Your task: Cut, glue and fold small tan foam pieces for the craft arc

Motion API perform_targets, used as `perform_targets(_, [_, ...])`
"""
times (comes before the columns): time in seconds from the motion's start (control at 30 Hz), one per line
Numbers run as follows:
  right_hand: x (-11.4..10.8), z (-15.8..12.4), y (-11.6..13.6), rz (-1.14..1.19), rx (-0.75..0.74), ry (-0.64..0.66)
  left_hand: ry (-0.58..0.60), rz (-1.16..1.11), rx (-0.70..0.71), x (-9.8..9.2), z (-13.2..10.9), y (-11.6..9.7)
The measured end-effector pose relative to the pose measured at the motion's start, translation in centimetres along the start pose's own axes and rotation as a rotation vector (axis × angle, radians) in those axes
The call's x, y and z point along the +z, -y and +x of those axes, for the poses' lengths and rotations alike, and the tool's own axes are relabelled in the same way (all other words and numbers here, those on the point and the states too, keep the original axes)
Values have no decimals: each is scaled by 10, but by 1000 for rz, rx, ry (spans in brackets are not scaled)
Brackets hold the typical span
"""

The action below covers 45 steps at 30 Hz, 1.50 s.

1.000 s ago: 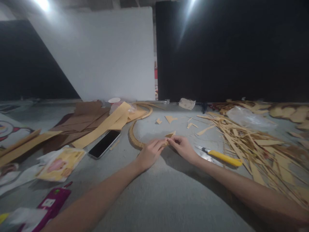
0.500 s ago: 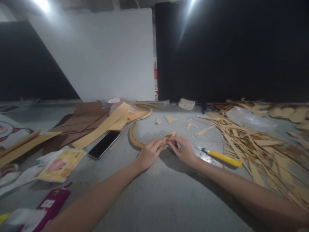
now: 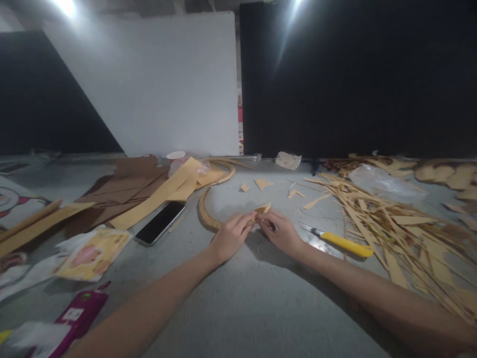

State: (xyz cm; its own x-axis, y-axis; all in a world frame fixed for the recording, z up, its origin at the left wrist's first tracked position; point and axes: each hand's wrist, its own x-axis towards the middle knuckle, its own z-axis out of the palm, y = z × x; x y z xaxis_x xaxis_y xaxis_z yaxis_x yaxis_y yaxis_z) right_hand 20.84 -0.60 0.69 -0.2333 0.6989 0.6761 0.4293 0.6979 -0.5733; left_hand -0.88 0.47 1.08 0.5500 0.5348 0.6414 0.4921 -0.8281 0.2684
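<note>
My left hand (image 3: 231,236) and my right hand (image 3: 281,230) meet at the middle of the grey table, fingers pinched together on a small tan cardboard piece (image 3: 263,208). The piece sits at the near end of a curved cardboard strip (image 3: 206,213) that arcs away to the back left. Both hands rest low on the table surface. A yellow-handled utility knife (image 3: 341,242) lies just right of my right hand, blade pointing towards it.
A black phone (image 3: 161,222) lies left of the curved strip. Brown and tan cardboard sheets (image 3: 141,191) spread at the back left. A heap of cardboard offcuts (image 3: 406,223) fills the right side. Printed packets (image 3: 93,253) and a magenta box (image 3: 80,311) lie near left.
My right hand's fingers have curled in closer over the small piece and towards my left hand. The arms have hardly shifted.
</note>
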Motion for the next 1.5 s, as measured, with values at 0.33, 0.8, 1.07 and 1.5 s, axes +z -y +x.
perform_targets(0.33, [4, -2, -1, 65, 143, 15, -6, 61, 84, 0, 0, 1])
perform_targets(0.8, [-1, 5, 3, 232, 422, 196, 109, 28, -71, 2, -3, 0])
perform_targets(1.07, [-8, 4, 10, 306, 392, 69, -23, 84, -103, 5, -2, 7])
perform_targets(1.5, [-4, 4, 11, 235, 272, 28, -52, -6, -24, -1, 0, 3])
